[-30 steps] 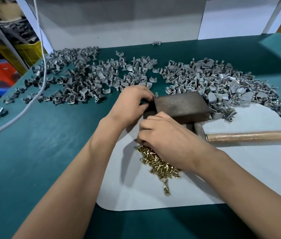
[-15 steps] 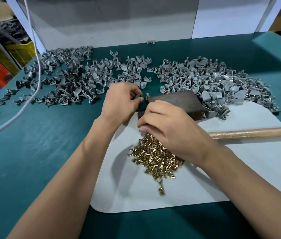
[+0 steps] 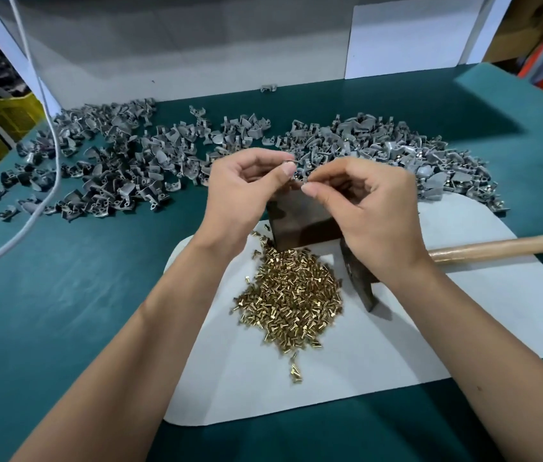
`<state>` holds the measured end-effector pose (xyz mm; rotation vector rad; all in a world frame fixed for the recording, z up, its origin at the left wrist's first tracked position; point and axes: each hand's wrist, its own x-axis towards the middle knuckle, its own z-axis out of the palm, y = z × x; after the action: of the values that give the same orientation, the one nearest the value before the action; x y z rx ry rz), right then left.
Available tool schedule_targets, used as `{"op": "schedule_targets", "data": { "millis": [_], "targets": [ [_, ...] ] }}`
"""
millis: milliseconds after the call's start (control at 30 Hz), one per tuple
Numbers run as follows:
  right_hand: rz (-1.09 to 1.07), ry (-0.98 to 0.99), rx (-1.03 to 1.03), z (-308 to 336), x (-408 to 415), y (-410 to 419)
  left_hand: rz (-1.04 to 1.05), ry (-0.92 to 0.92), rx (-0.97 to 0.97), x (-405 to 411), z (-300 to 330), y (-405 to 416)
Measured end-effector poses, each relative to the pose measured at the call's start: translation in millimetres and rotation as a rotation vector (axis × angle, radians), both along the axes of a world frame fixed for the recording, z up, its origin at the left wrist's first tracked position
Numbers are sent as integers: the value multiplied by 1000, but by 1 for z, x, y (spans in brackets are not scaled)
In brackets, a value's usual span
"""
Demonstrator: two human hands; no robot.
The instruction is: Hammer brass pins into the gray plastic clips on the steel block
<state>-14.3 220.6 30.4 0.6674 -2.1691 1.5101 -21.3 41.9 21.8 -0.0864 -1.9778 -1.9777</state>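
Note:
Both hands are raised above the dark steel block. My left hand pinches a small gray plastic clip between thumb and fingers; most of the clip is hidden. My right hand pinches something tiny at the fingertips, right beside the clip; it looks like a brass pin, but I cannot see it clearly. A heap of brass pins lies on the white mat just in front of the block. The hammer lies on the mat, its head beside the block and its wooden handle pointing right.
Gray clips lie in wide heaps across the green table: one at the left, one at the back right. A white cable hangs down and runs across the left side. A white board stands along the table's back edge.
Both hands have lifted off the block's near left corner and now meet above it. My right hand left the pin heap, which is now uncovered.

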Motion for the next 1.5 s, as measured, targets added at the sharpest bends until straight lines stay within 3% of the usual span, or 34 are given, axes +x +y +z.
{"op": "schedule_targets", "data": {
  "millis": [167, 1000, 1267, 1400, 1500],
  "targets": [
    [-58, -68, 33, -4, -8, 4, -89, -16, -3, 3, -2, 4],
    [-127, 148, 209, -4, -6, 4, -50, -21, -69, 9, -2, 18],
    [-156, 60, 181, -5, -11, 8, -84, -36, -63, 9, -4, 21],
    [-260, 14, 157, -6, -22, 18, 57, -13, -119, 4, -5, 11],
    [-401, -26, 130, -6, -33, 32, 339, -47, -314, -3, -11, -14]
  ]
}}
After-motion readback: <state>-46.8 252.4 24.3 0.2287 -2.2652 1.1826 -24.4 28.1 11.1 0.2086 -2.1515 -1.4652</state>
